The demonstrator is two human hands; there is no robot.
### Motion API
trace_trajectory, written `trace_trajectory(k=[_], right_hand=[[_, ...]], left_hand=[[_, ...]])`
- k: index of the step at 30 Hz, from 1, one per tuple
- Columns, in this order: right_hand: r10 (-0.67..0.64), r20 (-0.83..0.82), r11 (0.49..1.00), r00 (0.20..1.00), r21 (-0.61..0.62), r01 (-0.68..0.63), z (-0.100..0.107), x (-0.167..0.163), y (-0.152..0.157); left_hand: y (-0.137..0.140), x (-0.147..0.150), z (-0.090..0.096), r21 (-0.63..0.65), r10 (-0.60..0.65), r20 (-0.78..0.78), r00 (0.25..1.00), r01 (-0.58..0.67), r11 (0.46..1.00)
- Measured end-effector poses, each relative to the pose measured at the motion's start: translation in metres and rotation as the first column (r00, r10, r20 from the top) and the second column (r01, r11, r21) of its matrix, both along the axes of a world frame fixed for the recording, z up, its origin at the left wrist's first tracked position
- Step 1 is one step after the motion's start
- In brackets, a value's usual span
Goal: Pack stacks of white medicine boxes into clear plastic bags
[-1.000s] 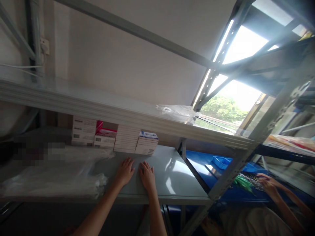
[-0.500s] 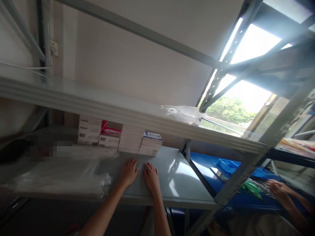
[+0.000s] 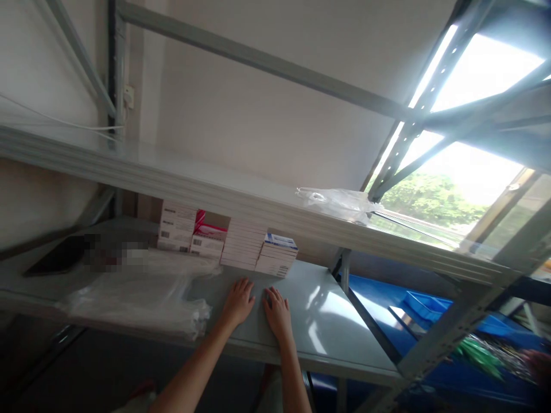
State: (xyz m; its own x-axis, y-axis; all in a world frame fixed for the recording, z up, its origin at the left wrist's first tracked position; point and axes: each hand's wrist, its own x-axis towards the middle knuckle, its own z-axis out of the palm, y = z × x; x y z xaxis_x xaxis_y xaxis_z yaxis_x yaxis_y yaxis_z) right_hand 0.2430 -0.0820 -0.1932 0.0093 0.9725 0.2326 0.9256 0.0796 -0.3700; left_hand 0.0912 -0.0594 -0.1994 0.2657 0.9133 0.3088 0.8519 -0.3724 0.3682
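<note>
My left hand [image 3: 239, 302] lies palm down on the grey metal shelf [image 3: 301, 321], fingers stretched out and holding nothing. Beside it, a short gap to the right, my right hand [image 3: 276, 312] rests flat in the same way. Just behind the hands stand stacks of small white boxes: a tall stack [image 3: 244, 244] and a lower one with blue-edged tops [image 3: 278, 256]. Farther left are another white stack [image 3: 175, 226] and some boxes with pink tops [image 3: 209, 241]. Clear plastic bags [image 3: 142, 298] lie to the left of my left hand.
An upper shelf [image 3: 215, 189] runs across above the boxes, with a clear plastic bag [image 3: 338, 202] on it. A slanted metal post [image 3: 456, 310] stands at the right. Beyond it are a blue tray [image 3: 430, 307] and a green bundle [image 3: 480, 355]. A dark flat object [image 3: 55, 256] lies far left.
The view has shifted left, so the shelf and boxes appear farther right. Both my hands stay flat on the shelf. A co-worker's hands at the right have mostly left the view.
</note>
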Motion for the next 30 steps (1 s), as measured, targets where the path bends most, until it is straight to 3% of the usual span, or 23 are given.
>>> trace_trajectory(k=[5,8,12,15,18,21,25,30], right_hand=[[-0.010,0.003,1.000,1.000,-0.001,0.010,0.000,0.000,0.001],[-0.005,0.003,1.000,1.000,0.003,0.005,-0.002,0.002,0.002],[-0.015,0.016,1.000,1.000,0.002,0.015,-0.003,0.003,0.004],[-0.032,0.035,0.999,0.999,-0.004,0.032,-0.001,0.001,0.005],[-0.039,0.049,0.999,0.998,0.010,0.038,0.002,-0.002,0.005],[-0.036,0.060,0.999,0.998,0.008,0.036,0.003,-0.004,0.002],[-0.020,0.056,1.000,0.998,0.011,0.019,0.003,-0.003,-0.004],[-0.009,0.055,1.000,0.998,0.029,0.008,0.002,-0.001,-0.007]], left_hand=[[-0.008,0.002,0.005,0.022,0.007,-0.003,1.000,-0.007,1.000],[-0.018,-0.012,0.028,0.121,0.033,0.023,0.999,-0.036,0.992],[-0.031,-0.073,0.077,0.231,0.241,0.042,0.969,-0.245,0.942],[-0.038,-0.133,0.098,0.148,0.406,-0.091,0.909,-0.390,0.909],[-0.044,-0.181,0.093,-0.020,0.413,-0.265,0.871,-0.434,0.901],[-0.048,-0.207,0.073,-0.088,0.396,-0.303,0.867,-0.440,0.894],[-0.049,-0.220,0.057,-0.150,0.388,-0.232,0.892,-0.427,0.892],[-0.049,-0.226,0.059,-0.188,0.365,-0.168,0.916,-0.393,0.900]])
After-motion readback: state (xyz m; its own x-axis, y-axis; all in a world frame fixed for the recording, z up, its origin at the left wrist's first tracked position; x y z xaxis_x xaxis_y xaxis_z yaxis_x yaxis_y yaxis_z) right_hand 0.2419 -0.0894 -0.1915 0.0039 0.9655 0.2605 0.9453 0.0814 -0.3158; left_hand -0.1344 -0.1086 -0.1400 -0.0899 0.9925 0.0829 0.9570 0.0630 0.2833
